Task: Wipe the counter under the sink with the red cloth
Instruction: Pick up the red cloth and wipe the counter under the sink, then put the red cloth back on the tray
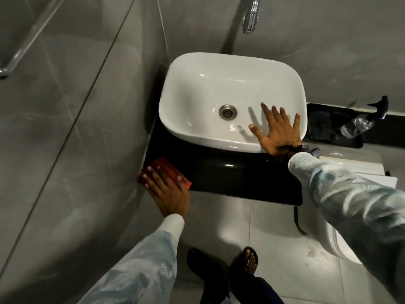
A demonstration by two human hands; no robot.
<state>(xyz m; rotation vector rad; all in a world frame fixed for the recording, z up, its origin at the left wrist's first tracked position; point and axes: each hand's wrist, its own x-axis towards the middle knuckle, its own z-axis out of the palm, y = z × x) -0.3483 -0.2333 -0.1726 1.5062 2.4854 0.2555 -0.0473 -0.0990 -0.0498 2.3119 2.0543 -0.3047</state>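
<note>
— Red cloth point(168, 172) is seen pressed flat on the black counter point(230, 178), at the corner to the front left of the sink point(232, 99). Why is it kept there?

— A start at one end is suggested, so that the strip in front of the sink can be covered in one pass towards the other side. That is a judgement only; the dark surface shows no clear line between wiped and unwiped.

— How is the cloth held?

— It is not pinched or bunched. The left hand point(166, 191) is laid open on top of it, fingers spread and pointing away from the body, the palm bearing down. Most of the cloth is hidden beneath the hand; red edges are left showing beyond the fingertips and beside the thumb.

— And the other hand?

— The right hand point(278, 132) is spread wide on the near right rim of the sink, with the fingers reaching into the bowl. Nothing is gripped by it. It is probably placed there as a brace while weight is put on the cloth.

— Anything else near the sink?

— A clear plastic bottle point(357, 126) is lying on its side on a dark ledge to the right of the sink, well apart from both hands.
</note>
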